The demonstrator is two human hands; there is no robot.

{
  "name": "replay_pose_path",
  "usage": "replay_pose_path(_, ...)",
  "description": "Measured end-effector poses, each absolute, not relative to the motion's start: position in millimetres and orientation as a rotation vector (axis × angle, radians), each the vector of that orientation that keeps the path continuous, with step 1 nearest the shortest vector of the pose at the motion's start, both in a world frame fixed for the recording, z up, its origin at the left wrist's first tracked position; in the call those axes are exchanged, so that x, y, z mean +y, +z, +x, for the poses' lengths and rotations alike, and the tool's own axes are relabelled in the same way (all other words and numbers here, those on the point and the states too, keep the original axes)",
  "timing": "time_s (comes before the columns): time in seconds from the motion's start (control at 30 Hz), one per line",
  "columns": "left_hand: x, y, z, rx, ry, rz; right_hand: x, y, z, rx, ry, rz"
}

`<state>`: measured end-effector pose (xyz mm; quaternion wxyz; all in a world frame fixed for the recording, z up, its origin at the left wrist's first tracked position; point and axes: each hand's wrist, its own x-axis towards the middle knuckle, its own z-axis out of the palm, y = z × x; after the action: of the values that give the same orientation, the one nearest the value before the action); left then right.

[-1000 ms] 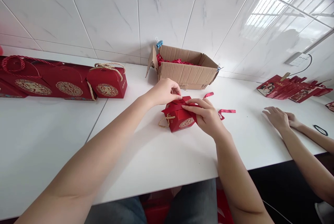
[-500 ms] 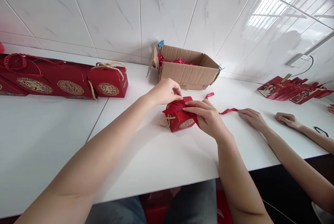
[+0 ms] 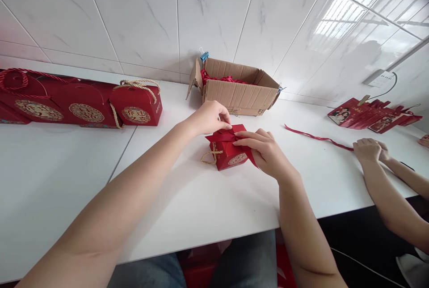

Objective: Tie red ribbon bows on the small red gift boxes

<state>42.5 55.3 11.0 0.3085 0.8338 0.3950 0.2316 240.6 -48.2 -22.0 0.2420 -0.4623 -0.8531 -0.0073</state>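
Note:
In the head view a small red gift box (image 3: 231,156) with a gold emblem stands on the white table before me. A red ribbon (image 3: 224,136) lies in a bow across its top, one tail hanging down by the right side. My left hand (image 3: 212,116) pinches the ribbon at the back of the bow, thumb and finger together. From the right, my right hand (image 3: 264,147) grips the bow near its knot; its palm side is hidden. A gold cord handle (image 3: 210,157) hangs out at the box's left.
An open cardboard box (image 3: 241,95) holding red ribbons stands by the tiled wall. Larger red gift boxes (image 3: 134,104) line the left. Red bags (image 3: 355,116) stand at the far right. A co-worker's hands (image 3: 368,149) hold a loose red ribbon (image 3: 315,137).
The co-worker's hand has drawn the loose ribbon away to the right, off from behind my right hand. My own hands stay at the bow, almost unmoved.

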Motion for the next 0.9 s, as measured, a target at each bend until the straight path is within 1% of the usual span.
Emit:
replay_pose_path(0.33,55,11,43,1.051,0.620,2.189,-48,-23,243,-2.323,-0.001,-1.269)
replay_pose_path(0.47,52,16,42,1.069,0.616,2.215,-42,-29,240,-2.158,-0.045,-1.250)
replay_pose_path(0.6,51,16,42,1.073,0.652,2.252,-34,-36,237,-1.860,-0.085,-1.248)
replay_pose_path(0.73,50,15,42,1.070,0.663,2.332,-27,-42,237,-1.664,0.044,-1.339)
replay_pose_path(0.9,42,22,40,1.123,0.685,2.402,-22,-45,233,-1.566,0.273,-1.287)
